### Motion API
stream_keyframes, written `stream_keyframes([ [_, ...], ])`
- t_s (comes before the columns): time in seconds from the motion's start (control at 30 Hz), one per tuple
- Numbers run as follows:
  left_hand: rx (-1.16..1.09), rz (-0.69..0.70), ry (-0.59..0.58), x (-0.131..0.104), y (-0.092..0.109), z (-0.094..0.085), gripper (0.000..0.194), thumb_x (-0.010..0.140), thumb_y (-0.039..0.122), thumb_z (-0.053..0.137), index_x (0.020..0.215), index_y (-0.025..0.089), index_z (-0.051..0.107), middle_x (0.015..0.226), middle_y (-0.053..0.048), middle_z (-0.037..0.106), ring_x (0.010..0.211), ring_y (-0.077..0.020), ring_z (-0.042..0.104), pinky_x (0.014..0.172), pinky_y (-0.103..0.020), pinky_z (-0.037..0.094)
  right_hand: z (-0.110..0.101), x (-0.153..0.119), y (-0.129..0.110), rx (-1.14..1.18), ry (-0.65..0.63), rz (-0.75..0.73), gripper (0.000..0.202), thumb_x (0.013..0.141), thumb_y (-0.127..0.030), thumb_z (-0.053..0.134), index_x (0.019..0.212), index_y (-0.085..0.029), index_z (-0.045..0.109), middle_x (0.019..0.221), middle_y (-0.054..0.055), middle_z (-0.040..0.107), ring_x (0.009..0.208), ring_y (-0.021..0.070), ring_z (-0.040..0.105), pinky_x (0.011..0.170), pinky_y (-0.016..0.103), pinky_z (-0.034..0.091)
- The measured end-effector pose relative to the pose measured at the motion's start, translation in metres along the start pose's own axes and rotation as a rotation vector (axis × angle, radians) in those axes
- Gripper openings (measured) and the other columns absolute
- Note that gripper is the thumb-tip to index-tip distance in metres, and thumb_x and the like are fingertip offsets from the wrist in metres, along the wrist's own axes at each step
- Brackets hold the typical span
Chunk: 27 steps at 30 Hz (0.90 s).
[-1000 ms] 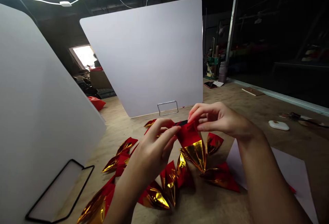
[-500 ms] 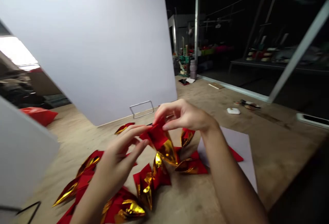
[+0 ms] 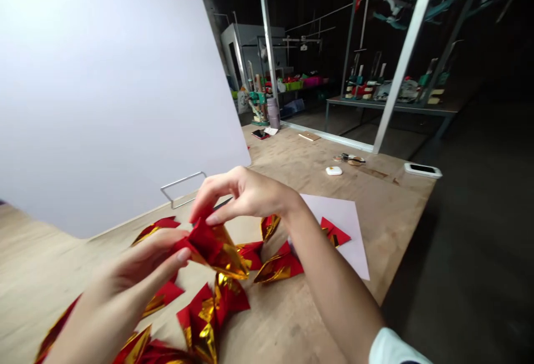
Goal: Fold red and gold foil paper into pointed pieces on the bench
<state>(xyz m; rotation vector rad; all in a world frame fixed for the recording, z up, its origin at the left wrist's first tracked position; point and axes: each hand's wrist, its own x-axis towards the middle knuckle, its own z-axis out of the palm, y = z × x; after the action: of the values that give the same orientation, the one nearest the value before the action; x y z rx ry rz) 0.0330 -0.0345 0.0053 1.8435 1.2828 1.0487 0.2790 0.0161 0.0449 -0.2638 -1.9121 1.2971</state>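
Note:
A folded red and gold foil piece (image 3: 214,250) is held up over the wooden table between both hands. My left hand (image 3: 142,275) pinches its left corner between thumb and fingers. My right hand (image 3: 244,194) grips the upper edge with thumb and forefinger. Beneath and around them lie several similar red and gold pieces, among them one just below the held piece (image 3: 204,319) and one to its right (image 3: 281,264). My left forearm and hand partly hide the pieces at the lower left.
A large white board (image 3: 125,91) with a wire stand (image 3: 183,188) rises behind the hands. White paper (image 3: 350,219) bears a red piece (image 3: 336,231). Farther off are a white case (image 3: 334,171), scissors (image 3: 349,158), phones (image 3: 422,171) (image 3: 261,134) and a bottle (image 3: 273,113).
The view has turned to the right, so the board and table items appear farther left. Both hands still hold the foil piece, which now shows more of its gold side.

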Motion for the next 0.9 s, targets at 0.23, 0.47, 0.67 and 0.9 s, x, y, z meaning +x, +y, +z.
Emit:
stream_keyframes([
  [0.23, 0.005, 0.006, -0.204, 0.002, 0.017, -0.014, 0.033, 0.090, 0.051, 0.069, 0.109, 0.025, 0.076, 0.102, -0.007, 0.077, 0.091, -0.0230, 0.073, 0.073, -0.027, 0.062, 0.009, -0.002, 0.001, -0.164, 0.131, -0.020, 0.012, 0.081, -0.003, 0.072, 0.084, -0.014, 0.077, 0.094, 0.003, 0.067, 0.089, 0.0133, 0.066, 0.082, 0.026, 0.056],
  [0.47, -0.100, -0.075, -0.171, 0.002, 0.006, -0.019, 0.033, 0.087, 0.050, 0.074, 0.111, 0.027, 0.075, 0.102, -0.004, 0.077, 0.094, -0.0222, 0.072, 0.073, -0.025, 0.061, 0.016, 0.002, 0.003, -0.212, 0.216, -0.081, 0.015, 0.083, -0.001, 0.069, 0.081, -0.015, 0.075, 0.089, 0.000, 0.065, 0.085, 0.0116, 0.064, 0.078, 0.025, 0.053],
  [0.67, -0.189, -0.131, -0.185, 0.001, 0.008, -0.019, 0.032, 0.087, 0.048, 0.075, 0.112, 0.027, 0.072, 0.100, -0.003, 0.075, 0.081, -0.0181, 0.070, 0.069, -0.026, 0.060, 0.025, 0.004, -0.006, -0.405, 0.222, 0.017, 0.014, 0.085, -0.001, 0.068, 0.084, -0.014, 0.073, 0.089, -0.001, 0.062, 0.079, 0.0090, 0.062, 0.074, 0.024, 0.049],
  [0.9, -0.270, -0.194, -0.168, 0.002, 0.007, -0.018, 0.036, 0.083, 0.044, 0.079, 0.113, 0.025, 0.071, 0.104, -0.004, 0.074, 0.078, -0.0185, 0.071, 0.069, -0.029, 0.061, 0.028, 0.002, -0.015, -0.546, 0.163, 0.096, 0.012, 0.090, -0.008, 0.068, 0.092, -0.016, 0.077, 0.094, 0.000, 0.062, 0.077, 0.0087, 0.059, 0.072, 0.023, 0.046],
])
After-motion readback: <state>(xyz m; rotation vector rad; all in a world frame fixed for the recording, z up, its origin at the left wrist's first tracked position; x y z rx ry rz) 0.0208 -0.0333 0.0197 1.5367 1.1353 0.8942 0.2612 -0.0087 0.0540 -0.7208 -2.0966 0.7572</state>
